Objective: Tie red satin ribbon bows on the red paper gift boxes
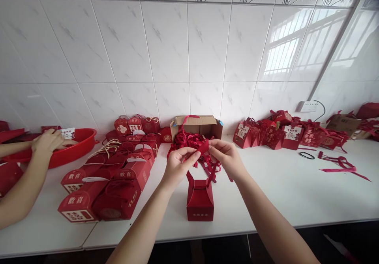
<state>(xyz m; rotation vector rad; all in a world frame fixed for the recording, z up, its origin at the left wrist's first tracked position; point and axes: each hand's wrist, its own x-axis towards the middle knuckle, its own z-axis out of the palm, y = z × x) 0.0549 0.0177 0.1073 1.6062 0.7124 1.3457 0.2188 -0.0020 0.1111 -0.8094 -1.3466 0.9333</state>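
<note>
Both hands were busy here; the left hand [178, 164] and the right hand [230, 158] each had their fingertips pinched together on a dark red ribbon [203, 147], held up off the white table [296, 189]; the small red box [200, 208] sat upright below those fingers, toward the front edge, with strips rising from its top; couldn't tell if they joined the piece in the pinch; if they did, I reckon a hard tug could've tipped the box or dragged it edgeward, since no hand was steadying it; the ribbon pile [189, 141] right behind the fingers might've snagged a loose end too; room-wise, the carton [204, 120] boxed things in farther back, and the packed boxes [127, 175] left of the fingers looked easy to knock with a wide left elbow; more elbow room lay to the fingers' right, with gift bags [274, 136] back by the wall and loose ribbon [331, 159] farther out
</note>
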